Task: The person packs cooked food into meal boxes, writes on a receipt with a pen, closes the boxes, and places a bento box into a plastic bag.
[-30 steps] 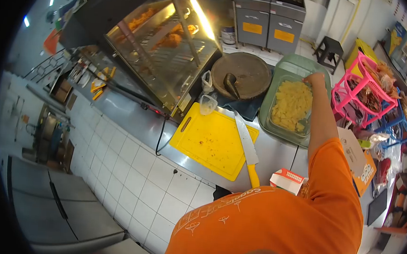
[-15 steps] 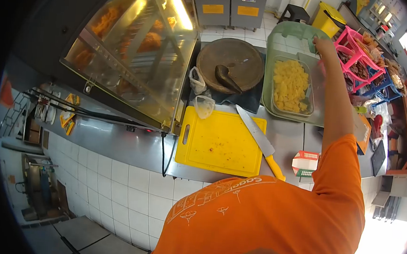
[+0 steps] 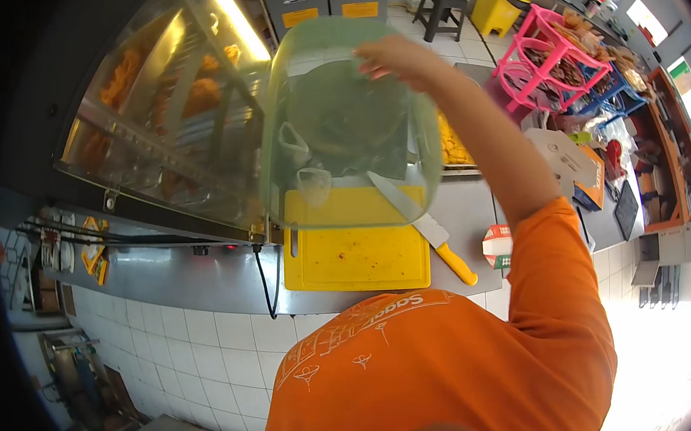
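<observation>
My right hand [image 3: 400, 61] grips the translucent green lid [image 3: 346, 147] near its far side and holds it raised above the counter. Through the lid I make out a round stone mortar with a dark pestle and small clear plastic bags. The lid's near edge hangs over a yellow cutting board [image 3: 358, 260] dotted with food bits. A large knife [image 3: 455, 263] with a yellow handle lies across the board's right side. Right of the lid, partly behind my forearm, yellow food pieces [image 3: 453, 143] sit in a container. My left hand is out of view.
A lit glass display case [image 3: 168, 115] with fried food stands at the left. Pink tiered baskets [image 3: 545, 57], an opened cardboard box [image 3: 562, 158] and a red, white and green paper tray [image 3: 498, 247] are at the right. A black stool [image 3: 440, 10] stands beyond the counter.
My right hand has carried the green lid left, from over the container of yellow food to above the mortar and cutting board. The view has shifted slightly.
</observation>
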Tool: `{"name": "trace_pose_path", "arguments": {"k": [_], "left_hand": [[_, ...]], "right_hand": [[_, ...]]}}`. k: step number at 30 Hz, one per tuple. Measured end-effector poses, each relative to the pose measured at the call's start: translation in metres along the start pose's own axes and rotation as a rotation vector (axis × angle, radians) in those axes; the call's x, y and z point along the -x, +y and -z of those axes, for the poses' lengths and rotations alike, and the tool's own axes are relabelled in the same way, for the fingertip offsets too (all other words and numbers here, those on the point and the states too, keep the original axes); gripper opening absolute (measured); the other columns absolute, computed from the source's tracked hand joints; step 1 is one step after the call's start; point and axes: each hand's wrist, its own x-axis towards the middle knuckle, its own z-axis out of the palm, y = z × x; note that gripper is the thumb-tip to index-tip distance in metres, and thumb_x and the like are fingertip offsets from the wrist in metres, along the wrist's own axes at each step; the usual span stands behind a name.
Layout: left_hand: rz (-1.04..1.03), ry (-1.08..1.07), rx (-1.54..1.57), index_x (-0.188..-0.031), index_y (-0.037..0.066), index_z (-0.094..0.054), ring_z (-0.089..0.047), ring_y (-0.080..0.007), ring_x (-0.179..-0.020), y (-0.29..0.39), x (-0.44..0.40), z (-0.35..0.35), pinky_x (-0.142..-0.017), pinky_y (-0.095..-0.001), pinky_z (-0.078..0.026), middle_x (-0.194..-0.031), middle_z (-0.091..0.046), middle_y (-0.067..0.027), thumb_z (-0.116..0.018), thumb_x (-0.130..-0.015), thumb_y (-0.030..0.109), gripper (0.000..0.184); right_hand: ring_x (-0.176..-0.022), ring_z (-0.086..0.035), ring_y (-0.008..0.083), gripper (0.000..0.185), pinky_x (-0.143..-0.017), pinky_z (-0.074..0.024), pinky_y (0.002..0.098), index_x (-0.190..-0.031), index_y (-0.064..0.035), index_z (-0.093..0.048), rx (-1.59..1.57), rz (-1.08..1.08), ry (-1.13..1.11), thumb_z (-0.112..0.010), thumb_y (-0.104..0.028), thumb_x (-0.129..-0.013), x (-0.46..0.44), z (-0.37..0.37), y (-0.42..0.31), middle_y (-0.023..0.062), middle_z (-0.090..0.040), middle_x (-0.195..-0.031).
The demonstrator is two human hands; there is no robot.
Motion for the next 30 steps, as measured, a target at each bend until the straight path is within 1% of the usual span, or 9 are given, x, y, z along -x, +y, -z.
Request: {"name": "trace_pose_path", "arguments": {"k": [5,13,15,17,18,19,21,27,30], "left_hand": [[-0.01,-0.041,-0.051,-0.11,-0.001,-0.06,-0.057,-0.0201,-0.096,0.012,0.002,-0.011,-0.087,-0.0331,-0.044,-0.105,-0.062,-0.0113,-0.049,-0.091,0.029,0.037],[-0.003,-0.068,-0.077,-0.109,-0.001,-0.061,-0.056,-0.0192,-0.097,0.002,0.023,-0.034,-0.089,-0.0332,-0.042,-0.104,-0.063,-0.01,-0.047,-0.092,0.031,0.039],[0.008,-0.069,-0.077,-0.109,-0.001,-0.061,-0.056,-0.019,-0.097,-0.005,0.033,-0.041,-0.089,-0.0332,-0.042,-0.104,-0.063,-0.0097,-0.046,-0.092,0.031,0.039],[0.025,-0.073,-0.091,-0.109,-0.001,-0.061,-0.056,-0.0187,-0.098,-0.012,0.046,-0.05,-0.089,-0.0332,-0.042,-0.104,-0.063,-0.0094,-0.046,-0.092,0.031,0.04],[0.038,-0.078,-0.102,-0.109,-0.001,-0.061,-0.055,-0.0186,-0.098,-0.015,0.053,-0.056,-0.089,-0.0332,-0.042,-0.104,-0.063,-0.0093,-0.046,-0.092,0.032,0.04],[0.058,-0.085,-0.118,-0.108,-0.001,-0.062,-0.055,-0.0185,-0.098,-0.018,0.061,-0.062,-0.09,-0.0332,-0.042,-0.104,-0.063,-0.0091,-0.045,-0.092,0.032,0.04],[0.113,-0.106,-0.155,-0.108,-0.001,-0.062,-0.055,-0.0183,-0.098,-0.025,0.082,-0.077,-0.09,-0.0332,-0.041,-0.104,-0.063,-0.0088,-0.045,-0.092,0.032,0.04],[0.348,-0.301,-0.595,-0.108,0.0,-0.063,-0.055,-0.0176,-0.099,0.009,0.148,-0.135,-0.091,-0.0332,-0.04,-0.104,-0.064,-0.0079,-0.043,-0.093,0.034,0.042],[-0.043,-0.384,-0.799,-0.106,-0.001,-0.063,-0.055,-0.0176,-0.099,0.06,0.146,-0.179,-0.09,-0.0316,-0.04,-0.103,-0.064,-0.0084,-0.045,-0.092,0.032,0.04]], "right_hand": [[-0.081,-0.058,0.0176,0.032,-0.068,-0.0466,0.0389,-0.077,-0.0102,-0.071,0.087,0.055,-0.033,-0.056,-0.038,-0.077,-0.02,-0.044,0.037,0.0075,-0.066,-0.095],[-0.101,-0.06,0.0177,0.041,-0.084,-0.0451,0.0312,-0.108,-0.0039,-0.063,0.015,0.186,-0.315,-0.055,-0.039,-0.088,-0.003,-0.003,0.075,0.0041,-0.066,-0.102],[-0.097,-0.06,0.0181,0.039,-0.083,-0.0458,0.0329,-0.109,-0.0056,-0.064,0.225,0.206,-0.186,-0.054,-0.038,-0.089,-0.021,0.043,0.108,0.0063,-0.065,-0.106],[-0.092,-0.063,0.0292,0.031,-0.079,-0.0492,0.0398,-0.097,-0.003,-0.066,0.895,0.381,0.158,-0.055,-0.029,-0.085,-0.059,0.095,0.183,0.018,-0.065,-0.098],[-0.096,-0.062,0.0297,0.028,-0.081,-0.0487,0.0424,-0.096,-0.0046,-0.066,1.289,0.331,0.042,-0.057,-0.027,-0.084,-0.096,0.13,0.244,0.016,-0.064,-0.106],[-0.103,-0.059,0.0302,0.027,-0.083,-0.0488,0.0444,-0.098,-0.0067,-0.067,1.173,0.051,0.187,-0.061,-0.027,-0.081,-0.059,0.137,0.246,0.0132,-0.061,-0.113],[-0.107,-0.056,0.0315,0.029,-0.083,-0.0492,0.0458,-0.099,-0.01,-0.067,1.31,-0.009,0.086,-0.067,-0.029,-0.077,-0.037,0.156,0.277,0.0098,-0.061,-0.112],[-0.097,-0.059,0.0299,0.026,-0.076,-0.051,0.041,-0.093,-0.0153,-0.068,1.411,0.283,-0.054,-0.071,-0.03,-0.073,-0.014,0.19,0.312,0.0086,-0.063,-0.098],[-0.088,-0.062,0.0294,0.013,-0.07,-0.0505,0.0406,-0.086,-0.0137,-0.068,1.245,0.387,-0.321,-0.067,-0.02,-0.075,0.003,0.199,0.309,0.0096,-0.063,-0.092]]}}
